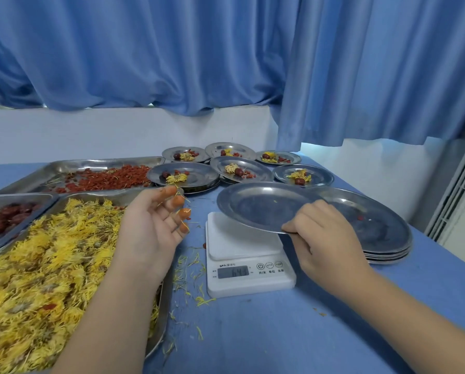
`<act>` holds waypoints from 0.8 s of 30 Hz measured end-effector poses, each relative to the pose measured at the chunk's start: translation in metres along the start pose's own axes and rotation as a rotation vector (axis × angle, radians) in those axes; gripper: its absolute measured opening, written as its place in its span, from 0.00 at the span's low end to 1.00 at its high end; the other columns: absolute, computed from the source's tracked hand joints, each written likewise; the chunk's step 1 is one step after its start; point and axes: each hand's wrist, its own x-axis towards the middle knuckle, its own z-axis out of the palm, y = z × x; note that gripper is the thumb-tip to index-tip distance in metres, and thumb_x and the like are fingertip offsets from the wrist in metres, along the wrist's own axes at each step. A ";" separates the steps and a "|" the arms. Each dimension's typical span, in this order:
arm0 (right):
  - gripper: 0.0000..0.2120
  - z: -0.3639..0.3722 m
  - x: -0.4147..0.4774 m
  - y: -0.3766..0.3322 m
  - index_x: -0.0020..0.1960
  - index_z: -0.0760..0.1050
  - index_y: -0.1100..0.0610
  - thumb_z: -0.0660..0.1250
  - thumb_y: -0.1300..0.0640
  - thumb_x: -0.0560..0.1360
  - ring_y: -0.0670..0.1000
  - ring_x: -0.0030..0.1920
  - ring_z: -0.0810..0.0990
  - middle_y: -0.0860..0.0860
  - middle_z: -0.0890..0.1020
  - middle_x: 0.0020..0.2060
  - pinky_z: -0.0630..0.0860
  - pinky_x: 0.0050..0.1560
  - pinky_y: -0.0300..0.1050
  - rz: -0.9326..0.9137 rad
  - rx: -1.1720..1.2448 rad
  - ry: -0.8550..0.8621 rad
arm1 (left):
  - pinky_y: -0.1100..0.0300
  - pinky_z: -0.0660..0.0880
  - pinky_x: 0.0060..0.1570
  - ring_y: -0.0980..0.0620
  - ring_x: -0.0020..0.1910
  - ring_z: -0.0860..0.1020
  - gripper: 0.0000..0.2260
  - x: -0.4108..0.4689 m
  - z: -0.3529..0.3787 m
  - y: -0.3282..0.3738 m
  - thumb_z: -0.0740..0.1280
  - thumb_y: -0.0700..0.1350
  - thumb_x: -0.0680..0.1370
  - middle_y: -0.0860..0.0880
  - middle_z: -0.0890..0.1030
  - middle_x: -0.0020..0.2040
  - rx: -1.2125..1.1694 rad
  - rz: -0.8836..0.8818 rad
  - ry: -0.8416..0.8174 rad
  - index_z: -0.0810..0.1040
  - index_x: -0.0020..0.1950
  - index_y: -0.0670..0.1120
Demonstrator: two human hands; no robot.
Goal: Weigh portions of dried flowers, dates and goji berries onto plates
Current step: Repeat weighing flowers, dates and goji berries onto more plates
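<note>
My right hand [317, 233] grips the near rim of an empty steel plate [255, 205], held tilted just above the white kitchen scale [247, 255], whose display is lit. My left hand [155, 220] hovers open, palm up, between the flower tray and the scale, with orange-stained fingertips and a few petals stuck to them. A large tray of yellow dried flowers [45, 255] lies at the left. Behind it sit a tray of red goji berries [104, 179] and a tray of dark dates [7, 215].
Several filled steel plates [184, 175] with a flower, a date and berries stand at the back. A stack of empty plates [374, 228] sits right of the scale. Loose petals litter the blue tablecloth [253, 333]. Blue curtains hang behind; the table's right edge is close.
</note>
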 end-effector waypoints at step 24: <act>0.12 0.004 -0.002 -0.027 0.40 0.80 0.52 0.69 0.44 0.73 0.49 0.32 0.77 0.47 0.78 0.39 0.69 0.26 0.40 -0.048 0.050 -0.239 | 0.61 0.70 0.32 0.54 0.30 0.76 0.08 -0.002 0.000 0.001 0.61 0.47 0.77 0.51 0.79 0.34 -0.014 0.006 0.002 0.78 0.44 0.47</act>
